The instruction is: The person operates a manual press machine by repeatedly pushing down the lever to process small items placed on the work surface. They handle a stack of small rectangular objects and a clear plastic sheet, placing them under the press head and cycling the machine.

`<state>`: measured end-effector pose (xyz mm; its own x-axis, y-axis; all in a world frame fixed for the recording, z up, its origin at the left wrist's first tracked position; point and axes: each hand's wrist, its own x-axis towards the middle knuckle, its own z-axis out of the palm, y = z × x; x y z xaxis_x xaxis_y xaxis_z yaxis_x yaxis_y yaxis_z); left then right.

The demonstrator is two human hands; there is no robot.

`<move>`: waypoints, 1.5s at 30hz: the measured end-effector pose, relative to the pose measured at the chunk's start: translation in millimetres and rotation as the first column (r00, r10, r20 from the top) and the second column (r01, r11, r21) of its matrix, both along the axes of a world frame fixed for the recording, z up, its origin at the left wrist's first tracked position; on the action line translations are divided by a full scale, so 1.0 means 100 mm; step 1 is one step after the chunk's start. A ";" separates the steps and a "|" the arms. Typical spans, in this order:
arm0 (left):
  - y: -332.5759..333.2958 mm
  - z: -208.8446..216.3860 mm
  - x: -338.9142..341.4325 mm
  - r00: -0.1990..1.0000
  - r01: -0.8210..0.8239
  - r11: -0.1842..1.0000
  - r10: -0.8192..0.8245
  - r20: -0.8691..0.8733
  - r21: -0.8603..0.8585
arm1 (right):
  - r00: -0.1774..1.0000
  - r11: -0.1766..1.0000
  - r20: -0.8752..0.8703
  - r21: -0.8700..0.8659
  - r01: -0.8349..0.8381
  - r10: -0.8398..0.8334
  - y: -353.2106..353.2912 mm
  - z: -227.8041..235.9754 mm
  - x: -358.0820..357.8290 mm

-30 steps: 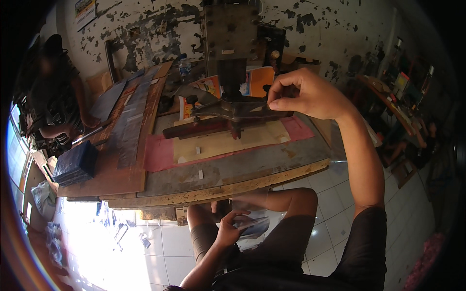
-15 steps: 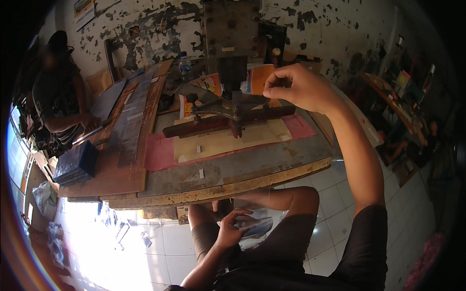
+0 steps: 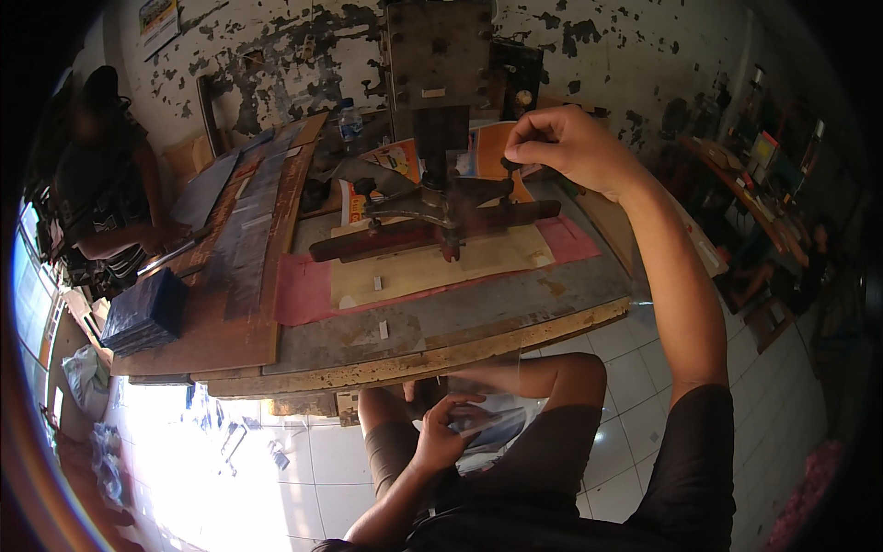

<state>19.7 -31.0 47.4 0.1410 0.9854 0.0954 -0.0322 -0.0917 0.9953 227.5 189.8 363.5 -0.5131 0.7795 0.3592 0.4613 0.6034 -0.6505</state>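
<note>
My right hand [image 3: 575,149] is raised over the right side of a dark metal press. Its fingers are closed in a pinch at the top of a black screw knob [image 3: 510,166]. Below the knob, the press's long reddish bar [image 3: 386,241] lies across a pale yellow sheet [image 3: 414,272] with pink material [image 3: 303,287] under it. Low over my lap, my left hand [image 3: 443,434] is closed on clear plastic sheets [image 3: 497,419], partly see-through against my legs. A second black knob [image 3: 364,187] stands on the press's left arm.
A co-worker [image 3: 115,184] is at the left, with hands near a brown board [image 3: 239,304]. A stack of dark blue pieces [image 3: 145,311] lies on that board. A water bottle [image 3: 350,121] stands behind. The worktable's worn front edge [image 3: 441,354] runs above my knees.
My right hand has risen slightly and shifted right, so the knob now shows below its fingertips. My left hand stays on the plastic and has tilted a little.
</note>
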 end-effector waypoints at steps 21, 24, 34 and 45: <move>0.06 -0.13 -0.03 1.000 -0.020 0.998 0.020 0.010 -0.055 | 0.998 0.998 -0.018 0.007 -0.063 0.063 -0.18 0.02 0.02; 0.07 -0.17 -0.05 0.999 -0.040 0.998 0.041 0.019 -0.054 | 0.998 0.997 0.003 -0.034 -0.069 0.069 -0.30 -0.03 0.02; 0.14 -0.34 -0.27 0.983 -0.168 0.985 0.169 0.076 -0.025 | 0.574 0.351 -0.084 -0.716 -0.603 0.815 -1.76 -2.64 0.11; 0.27 -0.13 -0.38 0.973 -0.208 0.976 0.213 -0.086 0.060 | 0.929 0.774 -0.010 -0.549 -0.314 0.370 -2.24 -3.64 0.10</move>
